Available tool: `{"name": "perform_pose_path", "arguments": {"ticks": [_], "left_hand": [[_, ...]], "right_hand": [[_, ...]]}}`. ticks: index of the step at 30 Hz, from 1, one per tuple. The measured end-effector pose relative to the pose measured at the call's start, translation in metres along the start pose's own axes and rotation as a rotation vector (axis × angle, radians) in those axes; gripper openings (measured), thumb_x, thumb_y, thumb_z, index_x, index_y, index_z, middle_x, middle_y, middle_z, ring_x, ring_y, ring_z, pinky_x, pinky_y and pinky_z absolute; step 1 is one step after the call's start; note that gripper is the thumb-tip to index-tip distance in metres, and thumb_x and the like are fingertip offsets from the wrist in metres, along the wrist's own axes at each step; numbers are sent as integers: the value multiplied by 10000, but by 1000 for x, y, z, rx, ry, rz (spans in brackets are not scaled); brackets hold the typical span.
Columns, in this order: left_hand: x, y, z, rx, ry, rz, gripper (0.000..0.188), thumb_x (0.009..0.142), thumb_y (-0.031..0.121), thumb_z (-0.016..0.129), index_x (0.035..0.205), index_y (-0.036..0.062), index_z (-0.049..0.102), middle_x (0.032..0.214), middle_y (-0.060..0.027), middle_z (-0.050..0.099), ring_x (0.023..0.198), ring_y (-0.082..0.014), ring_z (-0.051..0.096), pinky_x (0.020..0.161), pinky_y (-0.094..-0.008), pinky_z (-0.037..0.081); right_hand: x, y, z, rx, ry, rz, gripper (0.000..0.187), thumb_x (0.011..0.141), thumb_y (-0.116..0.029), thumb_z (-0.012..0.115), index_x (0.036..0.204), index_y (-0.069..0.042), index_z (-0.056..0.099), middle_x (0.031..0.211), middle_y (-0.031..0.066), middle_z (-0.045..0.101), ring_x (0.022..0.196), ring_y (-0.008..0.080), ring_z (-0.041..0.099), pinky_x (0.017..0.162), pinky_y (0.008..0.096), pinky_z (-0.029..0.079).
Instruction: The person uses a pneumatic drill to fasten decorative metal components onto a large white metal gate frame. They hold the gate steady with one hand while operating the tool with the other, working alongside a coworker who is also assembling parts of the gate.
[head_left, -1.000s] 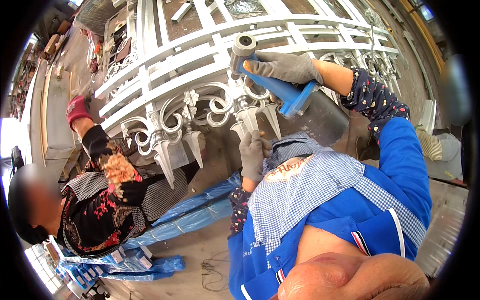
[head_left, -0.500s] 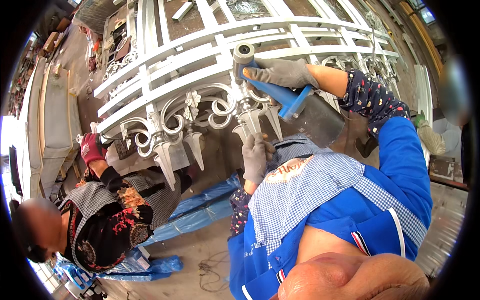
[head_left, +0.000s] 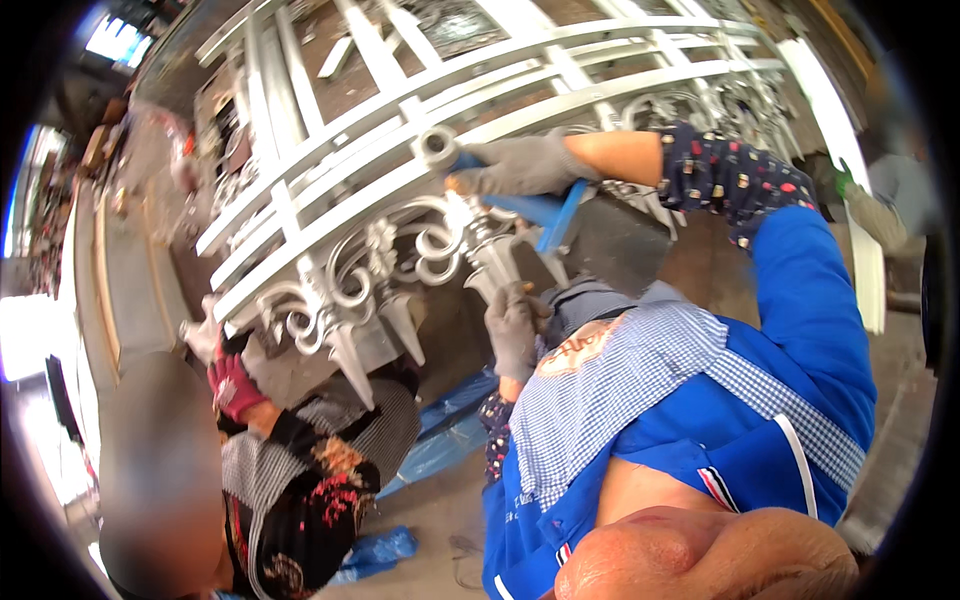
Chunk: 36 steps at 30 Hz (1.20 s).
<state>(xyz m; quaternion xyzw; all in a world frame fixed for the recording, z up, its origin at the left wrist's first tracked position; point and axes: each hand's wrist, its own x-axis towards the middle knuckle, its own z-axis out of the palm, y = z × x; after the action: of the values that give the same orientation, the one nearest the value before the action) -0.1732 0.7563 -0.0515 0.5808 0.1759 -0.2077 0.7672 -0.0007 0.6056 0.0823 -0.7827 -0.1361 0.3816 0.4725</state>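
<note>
My right hand point(head_left: 525, 163), in a grey glove, is closed round a blue spray gun point(head_left: 530, 208) with a round grey nozzle and a dark cup. Its nozzle is over the rails of a silver-painted metal fence panel point(head_left: 350, 215). My left hand point(head_left: 513, 330), also in a grey glove, has its fingers curled at the tip of a spear-shaped finial point(head_left: 494, 262) near my apron. Silver scrolls and a leaf ornament point(head_left: 380, 245) lie left of that finial. Part of the cup is hidden behind its blue frame.
A co-worker in a dark flowered top point(head_left: 300, 500) leans in at the left, a red-gloved hand point(head_left: 235, 388) near the panel's left end. Blue-wrapped lengths point(head_left: 440, 440) lie on the floor between us. Another person's gloved hand point(head_left: 875, 215) shows at the far right, beside a long white bar point(head_left: 868, 285).
The spray gun and my right hand have shifted left and nearer to me. My left hand remains by the finial. The co-worker has moved rightward, the red glove now lower than the panel's end.
</note>
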Motion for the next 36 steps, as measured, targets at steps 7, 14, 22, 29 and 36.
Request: {"name": "perform_pose_path", "arguments": {"ticks": [7, 14, 22, 29, 36], "left_hand": [[-4, 1, 1, -67, 10, -38, 250, 1023, 212, 433, 945, 0, 543, 590, -86, 574, 414, -87, 427, 397, -232, 337], [-7, 2, -3, -39, -10, -22, 271, 1009, 224, 448, 972, -17, 567, 606, -82, 595, 428, -90, 448, 413, -237, 354], [-4, -6, 1, -100, -17, 34, 275, 1014, 236, 474, 986, -16, 581, 621, -80, 584, 447, -92, 435, 413, -228, 329], [-9, 1, 3, -42, -48, -47, 299, 1016, 274, 467, 1027, -1, 585, 746, -71, 634, 526, -70, 499, 446, -192, 371], [-27, 14, -12, 436, 48, 134, 251, 999, 216, 487, 1109, 1, 554, 841, -100, 646, 616, -131, 605, 518, -243, 476]], "right_hand": [[-6, -3, 0, 0, -23, -11, 873, 821, -755, 478, 1381, -100, 335, 1041, 97, 569, 604, 157, 629, 518, 282, 571], [-6, -7, 6, 84, -38, 93, 815, 838, -712, 514, 1355, -100, 364, 934, 82, 586, 583, 152, 623, 501, 273, 562], [-15, 14, 7, 75, 23, -70, 757, 843, -703, 520, 1340, -145, 398, 883, 62, 555, 656, 130, 586, 524, 283, 553], [-85, 11, -36, -62, 282, -38, 739, 910, -607, 521, 1417, -103, 336, 1117, 167, 608, 894, 242, 629, 807, 380, 515], [-92, 43, -107, -295, 529, -47, 833, 886, -586, 573, 1480, -97, 254, 1199, 247, 595, 1047, 352, 616, 929, 412, 445]]}}
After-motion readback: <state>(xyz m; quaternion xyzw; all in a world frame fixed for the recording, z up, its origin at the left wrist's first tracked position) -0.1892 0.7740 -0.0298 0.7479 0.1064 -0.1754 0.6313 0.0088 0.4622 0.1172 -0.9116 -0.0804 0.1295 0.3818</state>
